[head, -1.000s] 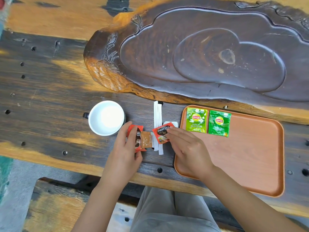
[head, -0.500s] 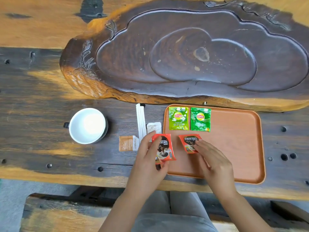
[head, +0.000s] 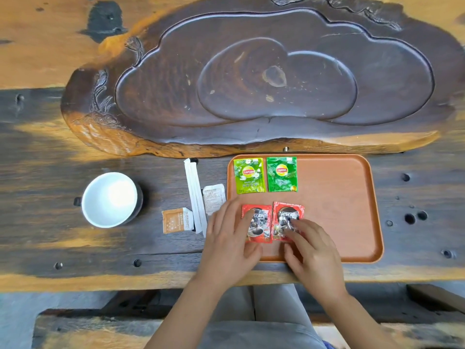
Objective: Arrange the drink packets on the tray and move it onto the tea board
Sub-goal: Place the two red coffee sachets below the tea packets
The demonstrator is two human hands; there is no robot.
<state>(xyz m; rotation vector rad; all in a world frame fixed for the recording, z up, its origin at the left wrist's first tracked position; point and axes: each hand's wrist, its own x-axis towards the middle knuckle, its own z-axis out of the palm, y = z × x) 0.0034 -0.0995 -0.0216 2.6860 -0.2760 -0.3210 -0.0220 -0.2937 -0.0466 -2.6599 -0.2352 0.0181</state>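
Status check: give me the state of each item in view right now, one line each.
Left hand: fingers flat on the left red Nescafe packet.
Right hand: fingertips pressing the right red Nescafe packet.
Two green Lipton packets: flat on the tray, side by side.
Tray: on the table, not on the tea board.
Orange sachet, white sachet, white sticks: off the tray.
White cup: upright.

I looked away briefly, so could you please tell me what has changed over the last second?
Both red coffee packets moved right from the table onto the tray: the left hand laid one, the right hand the other, side by side below the two green tea packets. Fingers rest on both. The cup, orange packet, white packets and tea board stayed.
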